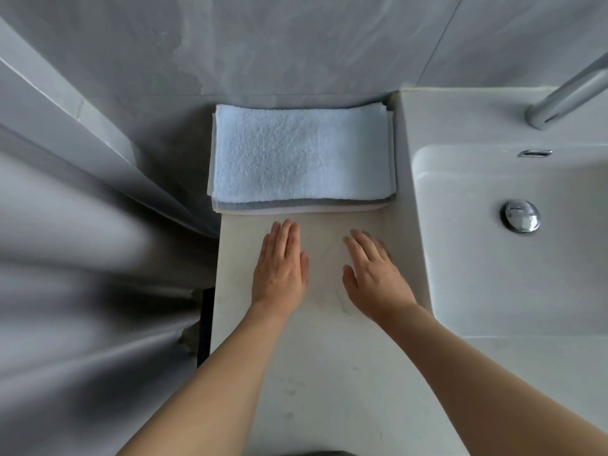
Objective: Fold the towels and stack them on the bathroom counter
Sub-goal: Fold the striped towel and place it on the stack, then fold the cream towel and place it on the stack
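A stack of folded towels (301, 156) lies at the back of the pale counter (329, 373), against the wall. A light blue towel is on top; a grey one (296, 204) and a whitish one show as edges beneath it. My left hand (280, 268) and my right hand (375, 274) are over the bare counter just in front of the stack, palms down, fingers straight. Neither hand holds anything or touches the towels.
A white sink basin (513, 258) with a chrome drain plug (521, 214) lies to the right, a chrome faucet (569, 93) above it. Grey tiled wall (296, 44) is behind. A dark gap (205, 324) drops off the counter's left edge.
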Demonstrator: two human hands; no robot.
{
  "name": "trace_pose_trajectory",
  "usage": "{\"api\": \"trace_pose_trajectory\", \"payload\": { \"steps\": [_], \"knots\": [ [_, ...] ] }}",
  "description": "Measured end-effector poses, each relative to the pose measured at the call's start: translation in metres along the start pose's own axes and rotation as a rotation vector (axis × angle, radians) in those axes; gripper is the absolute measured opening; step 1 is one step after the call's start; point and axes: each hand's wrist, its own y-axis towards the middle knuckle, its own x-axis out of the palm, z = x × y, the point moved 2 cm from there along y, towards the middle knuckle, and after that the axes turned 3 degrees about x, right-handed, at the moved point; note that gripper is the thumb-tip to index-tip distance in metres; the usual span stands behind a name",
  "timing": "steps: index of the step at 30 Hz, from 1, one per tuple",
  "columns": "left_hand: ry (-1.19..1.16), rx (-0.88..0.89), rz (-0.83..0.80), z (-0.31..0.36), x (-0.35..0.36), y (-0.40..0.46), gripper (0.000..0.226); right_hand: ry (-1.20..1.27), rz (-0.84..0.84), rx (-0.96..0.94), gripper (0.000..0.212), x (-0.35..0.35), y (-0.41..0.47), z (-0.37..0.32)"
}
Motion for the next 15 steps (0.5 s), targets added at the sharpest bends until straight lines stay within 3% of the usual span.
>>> {"api": "trace_pose_trajectory", "payload": {
  "steps": [8, 15],
  "knots": [
    [-0.083, 0.038, 0.167, 0.063, -0.026, -0.014, 0.047, 0.019, 0.190, -0.098, 0.057, -0.053, -0.050, 0.015],
    [-0.148, 0.120, 0.253, 0.170, -0.020, -0.031, 0.046, 0.062, 0.280, 0.015, 0.054, -0.093, -0.118, 0.096]
  ]
}}
